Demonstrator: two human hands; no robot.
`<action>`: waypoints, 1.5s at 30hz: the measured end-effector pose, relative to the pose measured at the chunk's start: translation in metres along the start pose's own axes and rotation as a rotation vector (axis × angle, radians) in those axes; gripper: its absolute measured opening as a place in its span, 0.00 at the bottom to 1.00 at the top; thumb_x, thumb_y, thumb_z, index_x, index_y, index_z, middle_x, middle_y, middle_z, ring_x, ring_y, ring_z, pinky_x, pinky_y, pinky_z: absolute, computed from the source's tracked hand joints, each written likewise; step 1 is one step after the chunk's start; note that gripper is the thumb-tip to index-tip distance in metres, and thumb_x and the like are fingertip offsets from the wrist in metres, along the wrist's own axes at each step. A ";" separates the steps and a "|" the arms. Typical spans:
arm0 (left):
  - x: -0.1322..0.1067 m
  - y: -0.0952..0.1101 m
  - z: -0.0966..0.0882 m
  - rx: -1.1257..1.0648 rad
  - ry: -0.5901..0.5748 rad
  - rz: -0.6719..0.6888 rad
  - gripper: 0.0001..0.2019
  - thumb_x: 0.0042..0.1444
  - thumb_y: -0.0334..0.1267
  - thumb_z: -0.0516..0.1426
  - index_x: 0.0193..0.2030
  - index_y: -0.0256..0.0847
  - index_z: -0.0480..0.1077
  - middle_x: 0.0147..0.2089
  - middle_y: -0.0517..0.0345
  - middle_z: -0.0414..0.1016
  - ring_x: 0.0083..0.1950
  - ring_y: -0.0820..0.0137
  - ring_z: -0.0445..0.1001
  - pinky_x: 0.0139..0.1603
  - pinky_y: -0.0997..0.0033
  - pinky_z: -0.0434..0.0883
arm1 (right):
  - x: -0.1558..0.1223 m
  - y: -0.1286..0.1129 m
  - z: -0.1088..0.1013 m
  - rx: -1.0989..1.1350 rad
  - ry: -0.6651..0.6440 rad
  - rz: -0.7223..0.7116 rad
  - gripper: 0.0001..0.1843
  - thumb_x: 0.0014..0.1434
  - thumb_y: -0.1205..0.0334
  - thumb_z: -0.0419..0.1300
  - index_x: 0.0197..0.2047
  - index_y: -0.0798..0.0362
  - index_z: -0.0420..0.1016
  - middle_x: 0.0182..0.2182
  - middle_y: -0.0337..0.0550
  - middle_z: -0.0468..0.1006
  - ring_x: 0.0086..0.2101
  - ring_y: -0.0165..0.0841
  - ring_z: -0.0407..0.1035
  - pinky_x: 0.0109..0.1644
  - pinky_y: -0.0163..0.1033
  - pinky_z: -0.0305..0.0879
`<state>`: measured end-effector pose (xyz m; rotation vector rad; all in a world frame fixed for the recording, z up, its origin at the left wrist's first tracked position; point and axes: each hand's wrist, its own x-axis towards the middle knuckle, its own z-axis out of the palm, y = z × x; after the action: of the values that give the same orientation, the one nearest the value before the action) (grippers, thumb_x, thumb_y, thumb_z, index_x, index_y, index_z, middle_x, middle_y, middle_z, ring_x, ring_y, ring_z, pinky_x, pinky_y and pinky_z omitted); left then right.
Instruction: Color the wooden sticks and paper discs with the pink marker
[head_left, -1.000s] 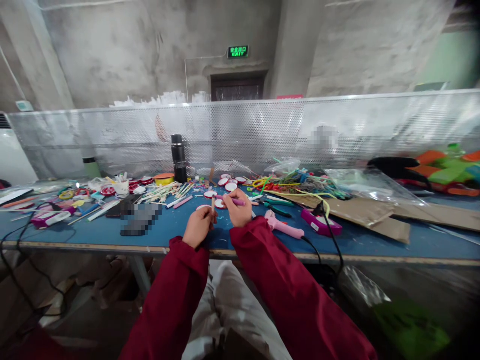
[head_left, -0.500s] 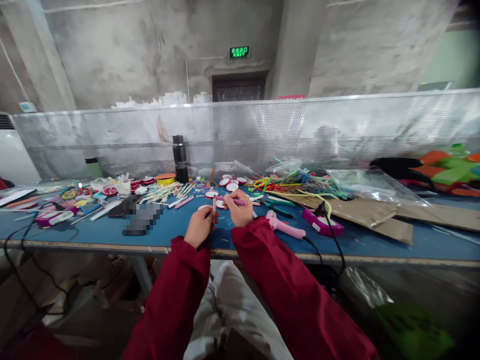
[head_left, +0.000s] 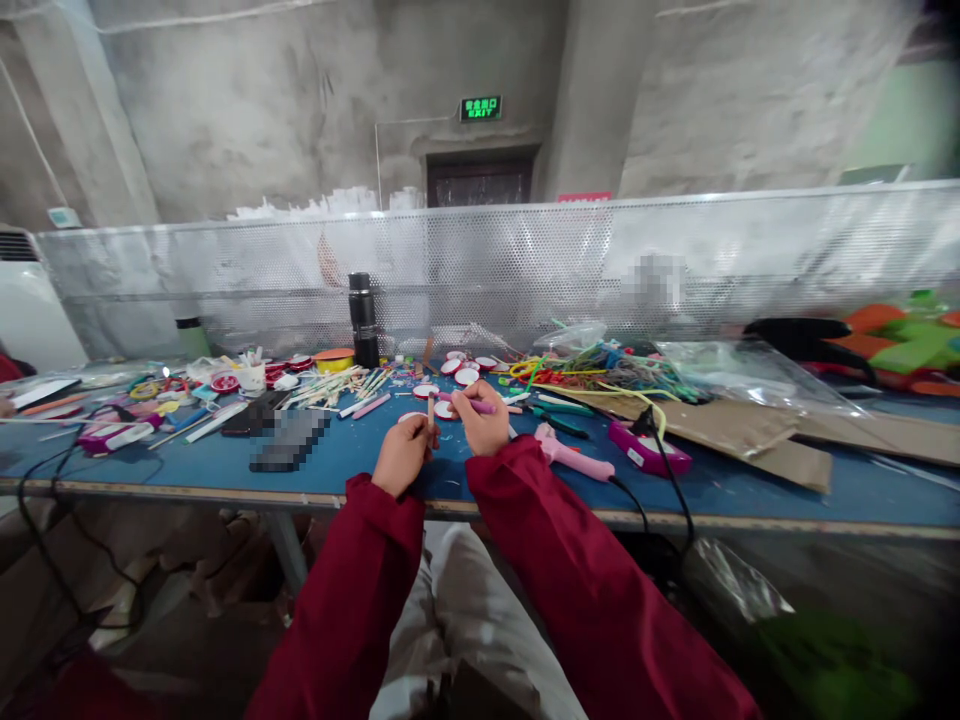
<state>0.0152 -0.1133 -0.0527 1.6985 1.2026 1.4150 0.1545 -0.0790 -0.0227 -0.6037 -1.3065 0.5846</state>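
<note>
Head view. Left hand: a slim tan stick is pinched in the grip, long axis near upright. Right hand: a purple rod is pinched, laid near level, its left end pointed at the tan stick's upper part; contact cannot be told. Rightward, a pink corded tool is set on the blue surface. Beyond, white discs are strewn; a black bottle is stood. Farther: perforated screen, grey wall, lit exit sign.

I'd call this a craft workshop, with its long blue bench strewn with glue gun, sticks and cords, bare concrete walls and a lit exit sign.
</note>
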 end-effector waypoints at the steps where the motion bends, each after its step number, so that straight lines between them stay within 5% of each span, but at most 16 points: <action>1: 0.000 0.000 0.000 -0.001 -0.002 0.000 0.09 0.59 0.42 0.53 0.34 0.40 0.69 0.28 0.62 0.72 0.22 0.75 0.67 0.24 0.74 0.63 | 0.000 0.000 0.000 -0.011 -0.006 -0.006 0.13 0.55 0.55 0.63 0.24 0.49 0.66 0.20 0.36 0.74 0.23 0.32 0.70 0.30 0.39 0.67; 45: -0.002 0.005 0.000 -0.037 -0.037 -0.014 0.09 0.58 0.43 0.53 0.33 0.40 0.69 0.27 0.62 0.71 0.22 0.75 0.66 0.24 0.74 0.61 | 0.000 -0.001 -0.002 -0.003 -0.005 0.008 0.13 0.55 0.53 0.62 0.24 0.48 0.68 0.20 0.36 0.76 0.23 0.32 0.70 0.30 0.39 0.68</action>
<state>0.0167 -0.1172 -0.0495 1.6807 1.1592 1.3838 0.1566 -0.0799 -0.0218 -0.6106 -1.3099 0.5913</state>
